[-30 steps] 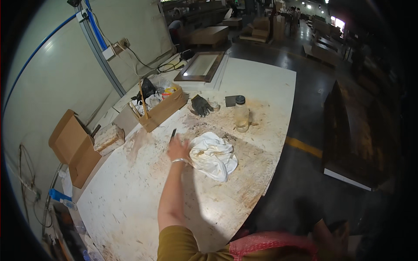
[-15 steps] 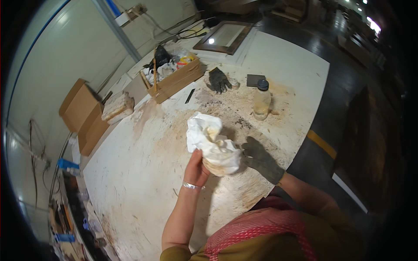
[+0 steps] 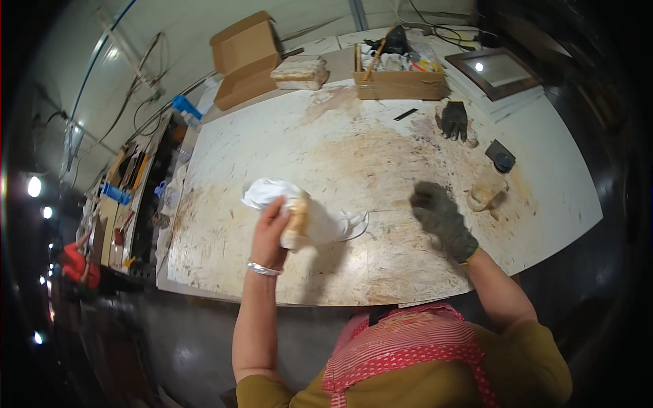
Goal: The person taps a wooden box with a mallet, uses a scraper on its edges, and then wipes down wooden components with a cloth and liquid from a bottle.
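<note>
My bare left hand (image 3: 270,234), with a silvery bracelet at the wrist, grips a crumpled white cloth (image 3: 272,192) above the table. Yellow-brown stains mark the cloth, and its right part hangs out, smeared by motion. A dark grey work glove covers my right hand (image 3: 443,221). Held over the tabletop, its fingers are loosely bent and apart, with nothing seen in them. Right of it stands a clear bottle (image 3: 488,185) with a dark cap and yellowish contents. Another dark glove (image 3: 454,121) lies farther back, near a dark flat square (image 3: 500,151).
The stained white table (image 3: 272,146) spreads before me. Along its back are an opened cardboard box (image 3: 245,58), a pale block-like stack (image 3: 300,72), a carton of rags (image 3: 400,86) and a framed panel (image 3: 496,73). A black strip (image 3: 406,114) lies nearby. A person in red (image 3: 78,264) is far left.
My view has swung left, so the table's things sit farther right. The cloth has moved left, away from the gloved right hand, and part of it now hangs loose.
</note>
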Demonstrator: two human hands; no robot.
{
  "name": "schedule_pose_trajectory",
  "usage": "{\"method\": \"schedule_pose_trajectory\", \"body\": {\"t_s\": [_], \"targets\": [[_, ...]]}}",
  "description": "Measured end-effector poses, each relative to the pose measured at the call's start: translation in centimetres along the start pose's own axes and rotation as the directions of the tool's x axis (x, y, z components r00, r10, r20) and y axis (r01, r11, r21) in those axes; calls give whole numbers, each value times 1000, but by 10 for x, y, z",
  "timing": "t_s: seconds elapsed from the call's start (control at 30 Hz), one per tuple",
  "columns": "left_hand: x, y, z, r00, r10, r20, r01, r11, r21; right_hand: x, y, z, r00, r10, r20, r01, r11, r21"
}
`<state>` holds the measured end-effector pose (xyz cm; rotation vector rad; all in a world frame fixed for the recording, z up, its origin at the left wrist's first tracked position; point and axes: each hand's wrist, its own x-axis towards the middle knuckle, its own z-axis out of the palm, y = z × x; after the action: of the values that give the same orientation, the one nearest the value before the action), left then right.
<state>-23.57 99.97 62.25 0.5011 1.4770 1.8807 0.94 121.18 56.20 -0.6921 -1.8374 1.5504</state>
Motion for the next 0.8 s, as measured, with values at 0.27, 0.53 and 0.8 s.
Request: {"method": "schedule_pose_trajectory", "body": {"t_s": [0.27,0.53,0.8], "targets": [[-24,42,7,949,286,134,-295,647,703,11,-27,79,852,61,520,-16,996,-91],[0,36,-29,990,130,-50,-123,985,123,4,-44,104,913,131,386,-251,927,279],[3,62,-1,826,375,421,-562,593,577,-28,-29,116,913,-174,369,259,945,-197]]}}
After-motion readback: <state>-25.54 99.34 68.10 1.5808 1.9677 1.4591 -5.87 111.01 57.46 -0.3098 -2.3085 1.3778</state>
